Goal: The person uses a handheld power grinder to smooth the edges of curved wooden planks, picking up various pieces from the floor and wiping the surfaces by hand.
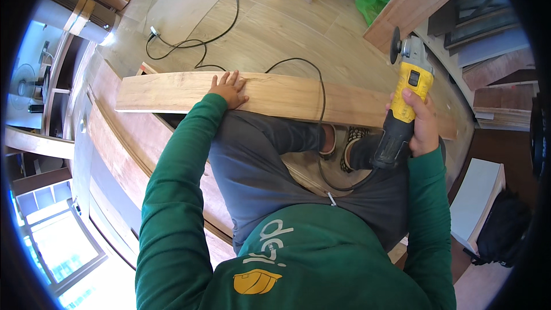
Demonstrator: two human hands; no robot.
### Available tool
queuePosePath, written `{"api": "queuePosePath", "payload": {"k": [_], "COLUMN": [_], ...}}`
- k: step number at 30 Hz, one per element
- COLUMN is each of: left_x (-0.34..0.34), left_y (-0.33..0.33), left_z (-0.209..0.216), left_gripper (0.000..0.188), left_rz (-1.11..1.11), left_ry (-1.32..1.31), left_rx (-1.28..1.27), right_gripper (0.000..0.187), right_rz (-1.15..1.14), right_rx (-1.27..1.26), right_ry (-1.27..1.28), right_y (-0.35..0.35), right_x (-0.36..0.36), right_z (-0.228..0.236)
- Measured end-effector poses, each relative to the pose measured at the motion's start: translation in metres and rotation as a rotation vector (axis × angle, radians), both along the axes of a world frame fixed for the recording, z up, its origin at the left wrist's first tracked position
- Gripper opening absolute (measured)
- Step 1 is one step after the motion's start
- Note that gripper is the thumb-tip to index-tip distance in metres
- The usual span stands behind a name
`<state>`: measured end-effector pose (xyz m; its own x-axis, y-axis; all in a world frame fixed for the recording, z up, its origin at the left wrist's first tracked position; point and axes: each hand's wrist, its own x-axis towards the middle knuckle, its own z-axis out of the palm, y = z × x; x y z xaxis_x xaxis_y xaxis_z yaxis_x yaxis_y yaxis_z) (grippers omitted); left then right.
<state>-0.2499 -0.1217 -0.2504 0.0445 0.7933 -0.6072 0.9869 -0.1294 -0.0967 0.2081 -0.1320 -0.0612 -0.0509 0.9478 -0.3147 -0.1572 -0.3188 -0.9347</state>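
A yellow and black angle grinder (414, 83) is upright in my right hand (423, 119), its dark disc (395, 45) at the top pointing left. The fingers wrap its body just above the black handle. A long light-brown wooden plank (287, 93) lies across in front of my knees. My left hand (229, 90) rests flat on the plank, left of its middle, fingers spread. The grinder's black cord (322, 95) runs from the handle's lower end over my lap, then across the plank to the floor. The disc is apart from the plank.
A plug connection (152, 33) and looped cable lie on the wood-look floor (275, 28). Large boards (123, 143) are stacked at my left. A green plastic bag (372, 1), a leaning panel (422, 8) and more boards stand at the right, with a black bag (505, 227) nearer.
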Motion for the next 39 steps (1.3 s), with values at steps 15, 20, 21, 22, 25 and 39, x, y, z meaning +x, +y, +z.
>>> {"api": "queuePosePath", "payload": {"k": [15, 20, 21, 22, 25, 39], "left_x": [0.002, 0.006, 0.005, 0.003, -0.001, -0.026], "left_y": [-0.001, 0.003, 0.003, 0.002, -0.002, -0.011], "left_z": [0.004, 0.011, 0.009, 0.006, -0.002, 0.004], "left_gripper": [0.07, 0.07, 0.071, 0.071, 0.071, 0.069], "left_rz": [-0.076, -0.077, -0.077, -0.074, -0.06, 0.047], "left_ry": [0.014, 0.047, 0.037, 0.028, -0.003, -0.061], "left_rx": [0.128, 0.1, 0.124, 0.148, 0.171, 0.121], "right_gripper": [0.035, 0.035, 0.035, 0.035, 0.035, 0.036], "right_rz": [-0.004, 0.001, 0.002, 0.007, 0.018, 0.01], "right_rx": [0.007, -0.002, -0.003, -0.001, 0.004, -0.048], "right_ry": [-0.038, -0.022, -0.02, -0.022, -0.028, -0.088], "right_y": [-0.002, -0.002, -0.002, -0.002, -0.001, -0.001], "right_x": [-0.005, -0.004, -0.004, -0.005, -0.005, -0.01], "right_z": [0.009, 0.006, 0.006, 0.006, 0.005, -0.001]}}
